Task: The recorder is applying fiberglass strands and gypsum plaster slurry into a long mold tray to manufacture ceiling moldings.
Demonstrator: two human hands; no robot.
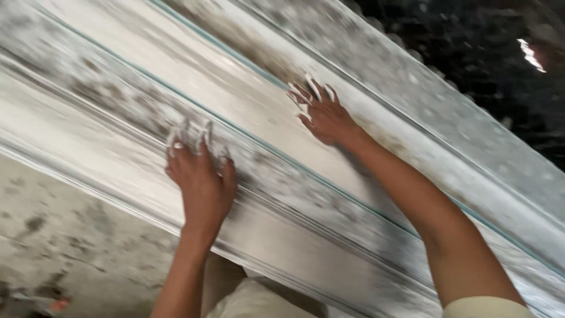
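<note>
One long white moulding (353,194), smeared with grey plaster, fills the frame. Its long axis runs diagonally from upper left to lower right, straight across in front of the person, with ridges and a thin teal line following the same direction. Both hands lie flat on it, fingers spread and coated in white, gripping nothing. The left hand (203,176) presses on a near ridge, close to the body. The right hand (326,115) reaches farther up and across, onto a smoother band. Two hands, one moulding. A stained floor (70,247) shows below left, dark ground (471,47) at upper right.
</note>
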